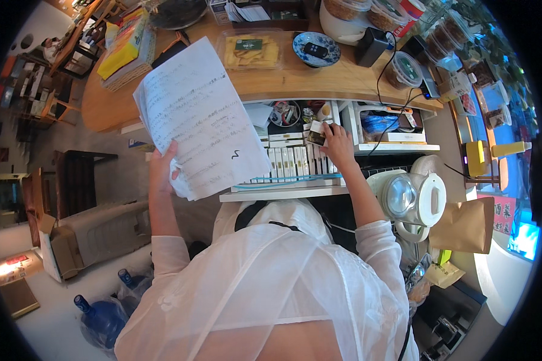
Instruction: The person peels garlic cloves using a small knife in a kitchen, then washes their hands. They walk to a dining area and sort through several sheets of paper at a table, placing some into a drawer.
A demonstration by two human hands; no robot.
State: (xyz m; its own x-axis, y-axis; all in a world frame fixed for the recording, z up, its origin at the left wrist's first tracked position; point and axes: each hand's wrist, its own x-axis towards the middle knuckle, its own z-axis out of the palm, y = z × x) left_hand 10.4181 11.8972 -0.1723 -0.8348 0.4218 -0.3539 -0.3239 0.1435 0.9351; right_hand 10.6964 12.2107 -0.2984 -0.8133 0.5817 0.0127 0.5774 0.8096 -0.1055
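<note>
My left hand [164, 167] is closed on the lower left edge of a stack of handwritten paper sheets [202, 123]. The sheets are held up at a tilt and cover the left part of an open drawer [283, 193]. Inside that drawer, my right hand [339, 145] has its thumb and fingers on a small dark and white box [316, 133]. Below it stands a row of slim white boxes [292, 162], packed upright side by side. A light-blue cord [295, 180] runs along the drawer's front. Behind the boxes sits a round tin [284, 113] of small items.
On the wooden desk [295, 81] are a tray of yellow food strips [253, 50], a blue patterned plate [316, 48] and plastic tubs [404, 71]. A second drawer [397, 146] stands open at right. Below it is a white kettle [429, 198]; blue water bottles [102, 319] stand lower left.
</note>
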